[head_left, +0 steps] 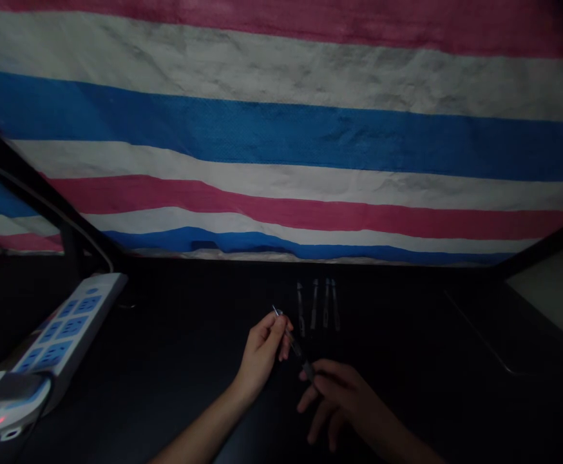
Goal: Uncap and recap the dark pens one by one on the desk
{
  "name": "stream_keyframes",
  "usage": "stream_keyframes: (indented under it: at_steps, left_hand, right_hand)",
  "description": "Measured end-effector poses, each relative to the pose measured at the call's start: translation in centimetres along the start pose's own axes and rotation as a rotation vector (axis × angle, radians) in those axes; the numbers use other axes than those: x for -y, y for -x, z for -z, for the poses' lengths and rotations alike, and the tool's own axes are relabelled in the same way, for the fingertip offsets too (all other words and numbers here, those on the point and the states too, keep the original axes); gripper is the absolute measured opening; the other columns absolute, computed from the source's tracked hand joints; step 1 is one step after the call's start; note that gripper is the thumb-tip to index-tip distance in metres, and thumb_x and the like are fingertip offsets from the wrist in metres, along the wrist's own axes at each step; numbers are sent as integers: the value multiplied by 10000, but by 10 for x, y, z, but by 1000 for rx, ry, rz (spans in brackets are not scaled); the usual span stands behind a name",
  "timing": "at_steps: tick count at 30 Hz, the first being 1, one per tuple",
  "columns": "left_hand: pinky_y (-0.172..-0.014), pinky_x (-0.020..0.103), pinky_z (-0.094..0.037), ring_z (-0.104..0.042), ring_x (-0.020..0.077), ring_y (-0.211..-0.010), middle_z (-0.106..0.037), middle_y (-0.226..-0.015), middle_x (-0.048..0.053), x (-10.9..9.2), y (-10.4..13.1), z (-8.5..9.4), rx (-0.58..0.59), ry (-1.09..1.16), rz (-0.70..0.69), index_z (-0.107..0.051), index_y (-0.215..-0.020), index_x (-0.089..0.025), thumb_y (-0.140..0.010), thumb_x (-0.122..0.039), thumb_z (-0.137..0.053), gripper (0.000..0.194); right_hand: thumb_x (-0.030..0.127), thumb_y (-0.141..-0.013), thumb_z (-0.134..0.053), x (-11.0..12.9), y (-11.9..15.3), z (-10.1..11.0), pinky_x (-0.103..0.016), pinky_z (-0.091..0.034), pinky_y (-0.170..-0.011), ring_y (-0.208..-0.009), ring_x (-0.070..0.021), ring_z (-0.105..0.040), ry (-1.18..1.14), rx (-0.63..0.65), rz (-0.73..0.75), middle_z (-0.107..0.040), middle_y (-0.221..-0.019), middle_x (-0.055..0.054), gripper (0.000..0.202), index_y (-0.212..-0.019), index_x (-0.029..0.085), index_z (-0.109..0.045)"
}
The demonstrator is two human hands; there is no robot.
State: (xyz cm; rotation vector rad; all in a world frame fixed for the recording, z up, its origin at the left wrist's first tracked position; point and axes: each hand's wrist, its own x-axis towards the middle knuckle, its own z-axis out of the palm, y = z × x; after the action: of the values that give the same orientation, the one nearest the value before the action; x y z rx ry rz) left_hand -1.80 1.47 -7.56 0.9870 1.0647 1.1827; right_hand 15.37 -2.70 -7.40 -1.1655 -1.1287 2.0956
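Note:
My left hand (265,348) is closed in a pinch around the upper part of a slim pen (295,347). A thin, light tip sticks out above its thumb and forefinger, pointing up and to the left. My right hand (337,393) grips the dark lower end of the same pen between thumb and forefinger, its other fingers spread loosely below. The pen slants between the two hands, over the black table. Just beyond them lies a row of several similar slim pens (314,306), roughly side by side. Dim light hides the finer details.
A white power strip (76,328) with blue socket faces lies at the left, with a plug and cable at its near end and a red light. A flat dark panel (518,328) is at the right. Striped sheeting (281,135) hangs behind the black table (180,322).

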Motion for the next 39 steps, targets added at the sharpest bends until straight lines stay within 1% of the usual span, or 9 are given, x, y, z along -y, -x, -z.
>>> stream_keyframes:
  at_steps: [3, 6, 10, 17, 20, 26, 29, 34, 39]
  left_hand:
    - [-434, 187, -309, -390, 74, -424, -458, -483, -53, 0, 1, 0, 5, -3, 5, -570, -766, -150, -839, -544, -538, 402]
    - [-433, 178, -305, -397, 67, -421, -464, -475, -52, 0, 1, 0, -9, -3, 7, -571, -749, -147, -832, -548, -550, 410]
    - [-436, 171, -305, -397, 59, -425, -466, -474, -51, -3, -1, 4, -71, 35, -11, -572, -729, -142, -833, -534, -562, 406]
    - [-437, 156, -305, -376, 50, -433, -447, -479, -60, -13, -8, 13, -273, 175, -103, -591, -747, -134, -815, -522, -597, 394]
    - [-436, 154, -308, -377, 51, -436, -449, -477, -58, -16, -9, 13, -306, 193, -105, -594, -737, -131, -796, -531, -616, 405]
    - [-444, 153, -315, -383, 48, -438, -453, -479, -61, -13, -6, 10, -280, 171, -91, -593, -741, -133, -810, -527, -601, 399]
    - [-432, 156, -308, -387, 46, -411, -464, -455, -61, -10, -2, 6, -216, 112, -60, -588, -740, -136, -818, -527, -587, 399]
    - [-410, 172, -328, -423, 61, -370, -504, -425, -46, -10, 7, -6, -42, -45, -21, -565, -697, -139, -777, -555, -612, 426]
    - [-401, 177, -338, -431, 68, -364, -504, -423, -48, -9, 8, -8, -38, -37, -23, -572, -712, -141, -785, -551, -597, 417]
  right_hand:
    - [493, -836, -538, 0, 1, -1, -158, -436, -362, -543, -170, -693, 45, 25, -7, -694, -805, -91, 377, -909, 123, -534]
    - [368, -804, -608, 0, 2, -3, -124, -394, -340, -526, -156, -687, 107, 12, 12, -696, -722, -48, 253, -816, 154, -474]
    - [261, -777, -607, 2, 4, -4, -113, -356, -322, -475, -137, -663, 145, 5, -3, -681, -628, -1, 221, -781, 192, -397]
    - [268, -745, -607, 3, 5, -4, -128, -359, -333, -432, -123, -635, 143, 2, -32, -650, -561, 34, 259, -767, 210, -355]
    - [283, -736, -612, 3, 4, -3, -136, -365, -340, -423, -120, -627, 151, -8, -47, -646, -553, 39, 277, -765, 213, -346]
    - [274, -735, -609, 0, 3, -3, -138, -369, -344, -426, -118, -626, 167, -4, -58, -650, -562, 37, 270, -765, 213, -348]
    - [286, -733, -622, -1, 2, -3, -148, -364, -338, -416, -125, -619, 168, -22, -65, -644, -552, 37, 283, -767, 217, -351]
    - [366, -723, -667, -3, -1, 0, -154, -359, -335, -382, -115, -586, 81, -132, 24, -623, -529, 46, 355, -739, 219, -345]
    - [502, -718, -674, -2, -3, 1, -158, -355, -333, -370, -109, -574, 14, -89, 41, -631, -545, 15, 411, -725, 194, -403]
